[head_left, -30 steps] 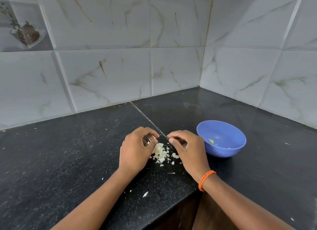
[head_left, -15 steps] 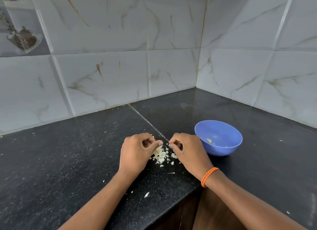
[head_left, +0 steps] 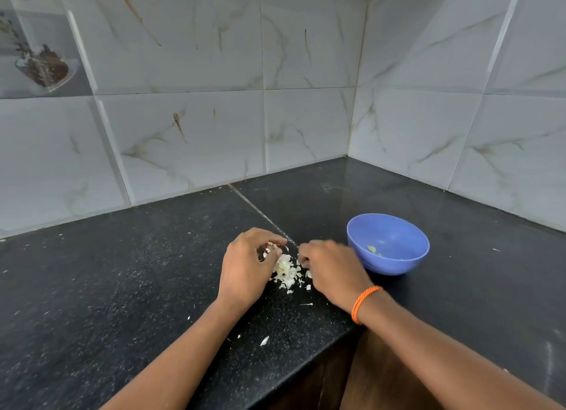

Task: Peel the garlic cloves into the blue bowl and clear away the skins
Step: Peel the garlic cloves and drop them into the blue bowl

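The blue bowl [head_left: 387, 243] stands upright on the black speckled counter [head_left: 122, 287], with a small greenish-pale bit lying inside near its bottom; whether that is a peeled clove cannot be told. Just left of the bowl, a heap of white garlic skins [head_left: 286, 270] lies on the counter, with smaller flakes scattered around it and one loose flake [head_left: 264, 340] nearer the counter's front edge.

The left hand [head_left: 245, 272] sits at the left side of the skin heap, farther from the bowl, its fingers curled and its thumb and fingertips pinching a small brownish-white piece of garlic [head_left: 271, 248] above the heap. The right hand [head_left: 332, 270] is between the heap and the bowl, close to the bowl's left wall but not clearly touching it. Its fingers are bent down toward the skins and motion-blurred, so whether they pinch anything cannot be told. The two hands are apart, with the heap between them.

An orange cord bracelet [head_left: 364, 302] circles the right wrist, on the near side of the bowl. Behind the bowl, marbled white wall tiles [head_left: 306, 128] meet in a corner
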Demonstrator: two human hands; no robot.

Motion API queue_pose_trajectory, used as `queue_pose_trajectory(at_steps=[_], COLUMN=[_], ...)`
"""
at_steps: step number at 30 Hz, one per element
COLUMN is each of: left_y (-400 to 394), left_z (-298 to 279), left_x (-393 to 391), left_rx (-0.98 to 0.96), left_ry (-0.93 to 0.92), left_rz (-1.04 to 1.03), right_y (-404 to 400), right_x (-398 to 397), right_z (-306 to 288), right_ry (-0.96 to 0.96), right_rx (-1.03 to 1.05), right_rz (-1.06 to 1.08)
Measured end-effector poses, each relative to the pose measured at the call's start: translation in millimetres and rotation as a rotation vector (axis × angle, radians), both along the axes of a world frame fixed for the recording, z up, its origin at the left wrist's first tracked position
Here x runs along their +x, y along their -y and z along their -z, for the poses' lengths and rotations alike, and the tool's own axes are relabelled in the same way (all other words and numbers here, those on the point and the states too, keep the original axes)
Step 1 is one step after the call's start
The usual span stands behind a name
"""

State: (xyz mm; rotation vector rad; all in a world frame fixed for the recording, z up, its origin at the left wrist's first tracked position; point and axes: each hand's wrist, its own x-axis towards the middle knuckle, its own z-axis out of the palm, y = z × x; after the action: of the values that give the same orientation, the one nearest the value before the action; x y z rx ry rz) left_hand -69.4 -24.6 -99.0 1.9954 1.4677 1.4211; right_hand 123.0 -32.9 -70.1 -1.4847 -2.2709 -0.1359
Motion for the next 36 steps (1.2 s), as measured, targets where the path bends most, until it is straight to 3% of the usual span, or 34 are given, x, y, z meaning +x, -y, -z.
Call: queue_pose_trajectory(at_steps=[1, 3, 7, 10, 11, 17, 20, 21, 25, 28, 31, 36], left_y=[1, -1, -2, -1, -1, -1, 0, 0, -3, -1, 3, 2], left_z=[0, -2, -3, -3, -3, -4, -3, -2, 3, 2, -1, -2], left_x=[0, 0, -3, 0, 0, 2, 3, 3, 4, 7, 11, 9], left_rx=[0.005, 0.010, 0.010, 0.009, -0.003, -0.018, -0.031, -0.016, 0.040, 0.020, -0.010, -0.011], left_ry=[0.007, 0.026, 0.007, -0.013, 0.017, 0.073, 0.083, 0.076, 0.050, -0.015, 0.024, 0.086], left_rz=[-0.005, -0.020, 0.005, -0.008, -0.018, 0.008, 0.078, 0.096, 0.077, 0.071, 0.075, 0.009], right_y=[1, -8, -12, -3, -2, -8, -7, -10, -12, -9, -9, -10], right_x=[-2, 2, 8, -4, -3, 10, 7, 10, 18, 17, 17, 14], right_z=[4, -10, -29, 8, 12, -2, 22, 26, 26, 27, 29, 32], right_ry=[0.050, -0.043, -0.215, 0.065, 0.080, -0.252, -0.007, -0.021, -0.436, -0.649, -0.764, -0.730], right_rx=[-0.032, 0.000, 0.249, 0.050, -0.009, 0.266, 0.038, 0.030, 0.143, 0.066, 0.053, 0.040], right_rz=[0.001, 0.013, 0.003, -0.033, -0.037, -0.038, -0.082, -0.093, -0.114, -0.160, -0.155, -0.168])
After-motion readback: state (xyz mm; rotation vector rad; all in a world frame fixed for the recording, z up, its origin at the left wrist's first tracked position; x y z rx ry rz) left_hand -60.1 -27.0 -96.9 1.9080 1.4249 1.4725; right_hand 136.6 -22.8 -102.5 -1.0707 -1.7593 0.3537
